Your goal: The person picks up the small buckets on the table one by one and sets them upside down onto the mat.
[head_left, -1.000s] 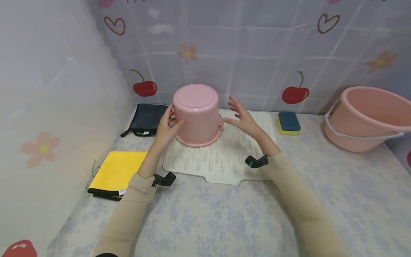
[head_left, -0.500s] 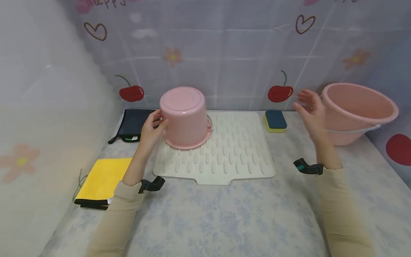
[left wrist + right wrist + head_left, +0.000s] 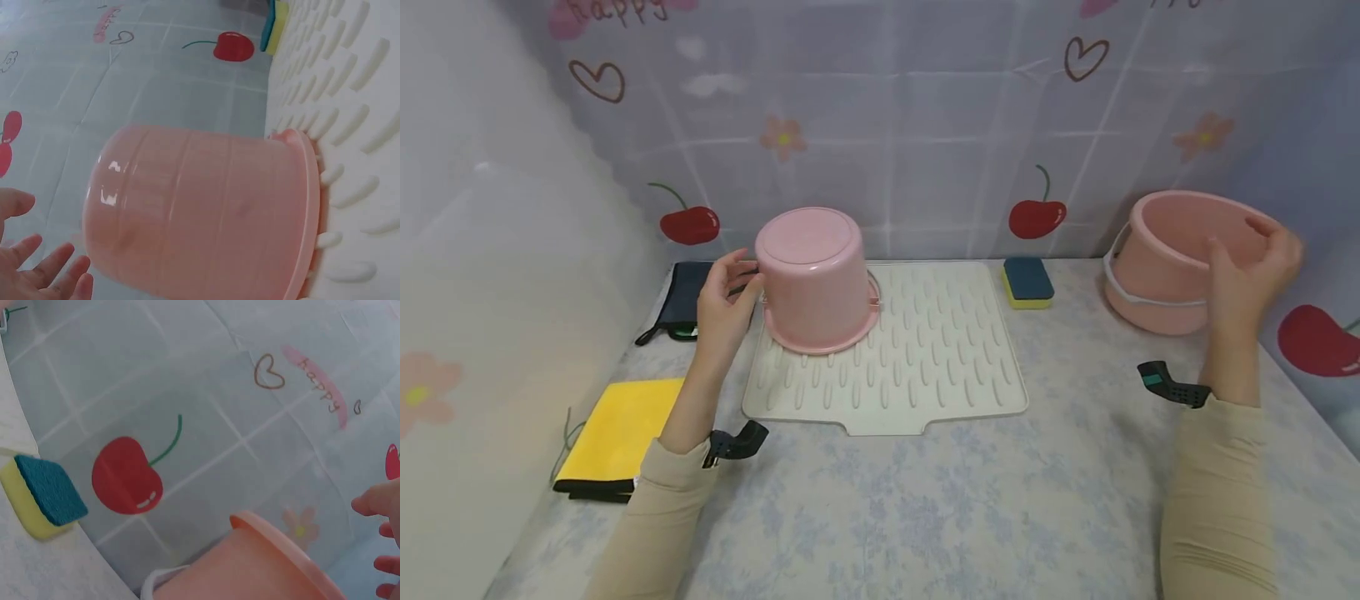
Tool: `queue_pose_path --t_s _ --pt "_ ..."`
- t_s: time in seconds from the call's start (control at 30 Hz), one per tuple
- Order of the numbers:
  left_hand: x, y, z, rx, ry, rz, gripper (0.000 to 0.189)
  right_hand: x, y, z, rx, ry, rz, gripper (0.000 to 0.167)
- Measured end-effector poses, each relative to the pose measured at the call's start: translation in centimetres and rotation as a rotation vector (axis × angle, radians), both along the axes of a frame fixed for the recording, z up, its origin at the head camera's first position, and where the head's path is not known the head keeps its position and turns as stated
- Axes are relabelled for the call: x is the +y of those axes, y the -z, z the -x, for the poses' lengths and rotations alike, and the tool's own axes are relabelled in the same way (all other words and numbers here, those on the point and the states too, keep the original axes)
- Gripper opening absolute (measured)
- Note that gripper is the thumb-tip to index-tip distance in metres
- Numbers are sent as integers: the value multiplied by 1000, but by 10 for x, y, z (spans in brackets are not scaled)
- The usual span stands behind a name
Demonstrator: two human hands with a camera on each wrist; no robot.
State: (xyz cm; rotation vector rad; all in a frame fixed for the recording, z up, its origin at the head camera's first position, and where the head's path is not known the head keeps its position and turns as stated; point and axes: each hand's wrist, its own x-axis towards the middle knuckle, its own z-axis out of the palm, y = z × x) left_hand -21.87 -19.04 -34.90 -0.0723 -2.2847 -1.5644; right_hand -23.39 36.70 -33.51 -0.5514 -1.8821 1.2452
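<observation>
Left hand [image 3: 724,302]: spread beside inverted pink bucket [image 3: 811,287], on ridged mat [image 3: 940,367] presumably for draining. Right hand [image 3: 1258,271]: spread near upright bucket [image 3: 1157,273].

Two buckets [image 3: 808,292] [image 3: 1157,279], two hands [image 3: 724,307] [image 3: 1253,279], one mat [image 3: 940,350], one sponge [image 3: 1028,283], one yellow cloth [image 3: 619,429]

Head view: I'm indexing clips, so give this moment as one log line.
left hand: beside overturned pink plastic bucket | right hand: at upright pink plastic bucket, contact unclear | overturned bucket: on white ridged mat
</observation>
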Motion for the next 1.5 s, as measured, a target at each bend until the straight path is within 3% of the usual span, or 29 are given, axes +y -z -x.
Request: queue_pose_path --t_s 0.13,0.2,0.3,0.43,0.57,0.67,0.9,1.07,1.2,1.4,1.5 --pt "5 -6 -7 12 46 42 44 16 9 4 -46 103 -9 48" --pt "8 -7 -10 25 79 76 44 22 15 5 -65 105 -3 56" --pt "13 -7 -13 66 112 121 43 27 26 7 -19 54 8 69" --pt "17 -7 -15 107 112 144 42 30 37 7 74 -32 32 85" --pt "18 -7 -14 119 101 151 42 33 40 8 21 -45 31 88" --pt "19 -6 -13 110 110 150 43 32 39 7 2 -45 1 87" --pt "20 -5 -13 86 123 140 41 32 38 8 114 -78 4 84" --pt "21 -4 -12 93 124 135 42 31 38 8 115 -52 -28 82" --pt "21 -4 -13 86 123 142 41 22 30 3 106 -29 8 78" --pt "23 -5 -14 97 137 143 39 2 11 -8 235 -33 -32 75" --pt "25 -5 -14 113 140 157 38 -5 0 -9 240 -64 -2 75"
